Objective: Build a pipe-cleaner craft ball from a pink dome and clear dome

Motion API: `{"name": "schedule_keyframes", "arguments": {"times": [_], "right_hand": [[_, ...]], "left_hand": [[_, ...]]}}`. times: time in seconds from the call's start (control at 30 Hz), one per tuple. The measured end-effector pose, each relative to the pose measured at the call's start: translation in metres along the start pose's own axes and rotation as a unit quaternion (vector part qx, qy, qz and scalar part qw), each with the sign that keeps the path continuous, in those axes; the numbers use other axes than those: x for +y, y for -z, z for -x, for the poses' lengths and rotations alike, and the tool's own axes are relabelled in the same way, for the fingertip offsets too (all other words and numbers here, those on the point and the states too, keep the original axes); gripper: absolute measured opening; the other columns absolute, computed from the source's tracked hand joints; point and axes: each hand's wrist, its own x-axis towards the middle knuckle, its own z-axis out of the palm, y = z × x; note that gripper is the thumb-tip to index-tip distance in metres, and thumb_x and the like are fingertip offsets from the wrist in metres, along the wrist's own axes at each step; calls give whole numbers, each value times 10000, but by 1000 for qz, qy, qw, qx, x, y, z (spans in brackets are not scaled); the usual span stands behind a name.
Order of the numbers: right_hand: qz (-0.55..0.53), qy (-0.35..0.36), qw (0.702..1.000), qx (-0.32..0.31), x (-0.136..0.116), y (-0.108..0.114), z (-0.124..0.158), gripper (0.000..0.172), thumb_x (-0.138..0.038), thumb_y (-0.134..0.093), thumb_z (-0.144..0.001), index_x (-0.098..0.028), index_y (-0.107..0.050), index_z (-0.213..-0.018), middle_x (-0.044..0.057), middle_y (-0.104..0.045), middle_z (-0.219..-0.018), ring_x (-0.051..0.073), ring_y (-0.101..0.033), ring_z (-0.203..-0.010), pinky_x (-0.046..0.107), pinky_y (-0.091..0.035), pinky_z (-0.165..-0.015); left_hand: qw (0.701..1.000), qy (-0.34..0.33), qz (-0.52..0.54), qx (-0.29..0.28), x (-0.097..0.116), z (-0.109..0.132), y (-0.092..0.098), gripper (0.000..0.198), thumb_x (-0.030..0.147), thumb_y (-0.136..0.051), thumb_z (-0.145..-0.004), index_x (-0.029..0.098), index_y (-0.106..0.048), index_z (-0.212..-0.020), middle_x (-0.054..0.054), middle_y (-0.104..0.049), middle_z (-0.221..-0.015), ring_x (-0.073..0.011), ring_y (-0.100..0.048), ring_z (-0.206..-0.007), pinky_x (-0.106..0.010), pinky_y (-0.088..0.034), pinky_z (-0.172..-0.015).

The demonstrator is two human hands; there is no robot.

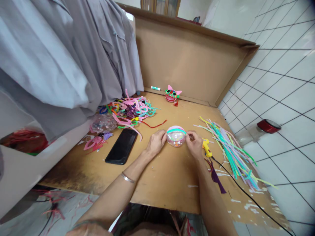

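A clear plastic ball (176, 140) with a pink upper rim and small coloured bits showing through sits on the table between my hands. Across its front runs a turquoise pipe cleaner (176, 130). My left hand (157, 143) pinches at the strip's left end, against the ball's side. At the other end, the thumb and fingers of my right hand (194, 144) are closed on the strip too; the fingertips partly hide the ends. Just right of that hand lies a yellow hot glue gun (207, 149) with a black cord.
Left of my hands are a black phone (121, 146) and a heap of tangled pipe cleaners (133, 108). Straight pipe cleaners (233, 157) and a purple tassel (217, 178) lie right. A pink-eared lion-like head (171, 94) and glue stick (155, 88) rest by the cardboard wall (182, 62).
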Motion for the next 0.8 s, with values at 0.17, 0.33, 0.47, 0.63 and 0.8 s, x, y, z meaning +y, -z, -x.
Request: {"name": "schedule_keyframes", "arguments": {"times": [0.17,0.33,0.47,0.63,0.8], "right_hand": [[2,-13,1000,-2,0,0,0,145,-335,-541,-822,-212,-598,-771,43,-662,-778,179,-619,-701,322,-525,-713],[-5,-22,1000,-6,-1,1,-1,157,-348,-546,-821,-210,-600,-768,45,-664,-784,182,-621,-709,328,-526,-721],[-31,-40,999,-11,2,2,-1,159,-343,-545,-817,-203,-612,-784,54,-664,-804,191,-629,-745,335,-527,-734],[-50,-65,997,-7,5,1,-1,180,-369,-561,-808,-202,-626,-792,53,-669,-803,199,-636,-753,342,-528,-732],[-53,-65,996,-3,5,1,-2,192,-387,-565,-805,-206,-624,-777,50,-671,-792,198,-634,-749,341,-530,-729]], "left_hand": [[1000,-3,-18,-6,0,1,1,238,250,-436,-923,185,-632,-805,-54,-637,-751,-157,-588,-718,-261,-455,-707],[1000,5,-29,-6,0,2,3,243,283,-454,-926,194,-661,-834,-60,-663,-787,-160,-599,-730,-259,-459,-710],[999,31,41,-7,2,0,6,238,297,-500,-897,183,-670,-775,-49,-678,-745,-155,-598,-699,-261,-458,-699],[972,144,186,-14,0,-3,4,232,354,-593,-805,155,-663,-710,-6,-626,-582,-120,-538,-544,-236,-427,-568],[903,245,352,-28,-6,-6,-2,339,448,-737,-645,126,-646,-695,2,-612,-540,-89,-525,-483,-223,-442,-517]]}}
